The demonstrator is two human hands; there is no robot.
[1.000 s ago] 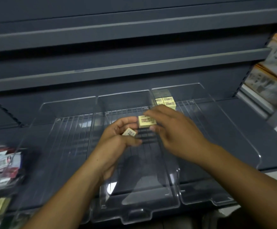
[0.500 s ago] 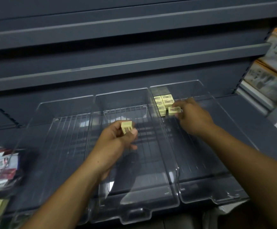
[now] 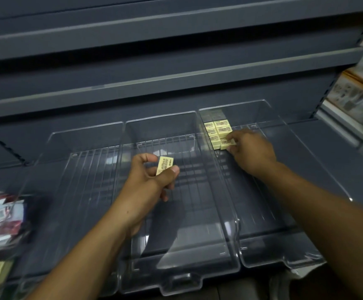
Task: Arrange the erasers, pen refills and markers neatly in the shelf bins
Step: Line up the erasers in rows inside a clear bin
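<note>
We're on the eraser step: right grip (image 3: 252,152) pinches an eraser (image 3: 227,144), setting it against the front of the rows (image 3: 216,129) in the back left corner of the right bin (image 3: 247,118). Left grip (image 3: 148,185) pinches a spare eraser (image 3: 165,166) over the middle bin (image 3: 187,234). Next move, we judge: let go flush with the rows without nudging them, then pass the spare eraser across to the right grip.

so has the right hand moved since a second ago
Yes. The right hand went from over the middle bin rightward and back into the right bin, pinching an eraser against the other erasers.
</note>
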